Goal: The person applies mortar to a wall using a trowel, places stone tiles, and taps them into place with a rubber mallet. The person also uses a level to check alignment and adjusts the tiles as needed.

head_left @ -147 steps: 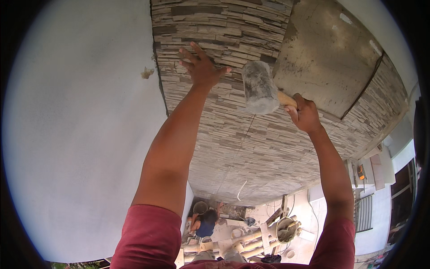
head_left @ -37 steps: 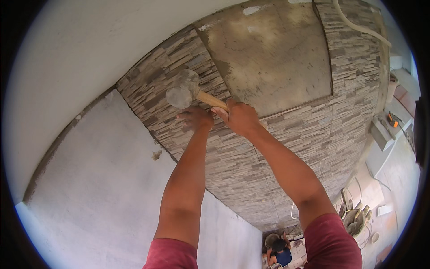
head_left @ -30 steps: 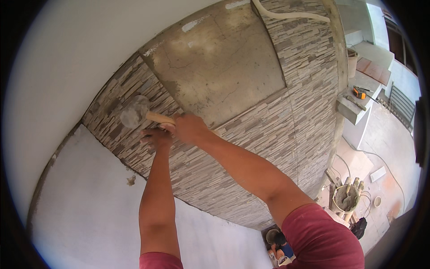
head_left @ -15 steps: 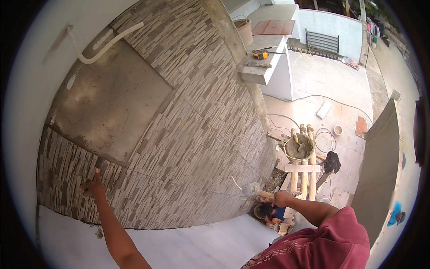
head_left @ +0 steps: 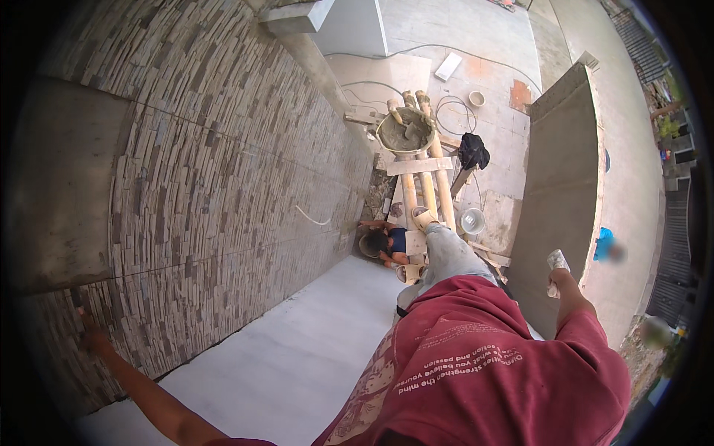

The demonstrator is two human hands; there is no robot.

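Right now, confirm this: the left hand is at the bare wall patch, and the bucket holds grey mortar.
Not quite: in the head view, the left hand is at the stone-patterned cladding, not the bare patch. The bucket does hold grey mortar.
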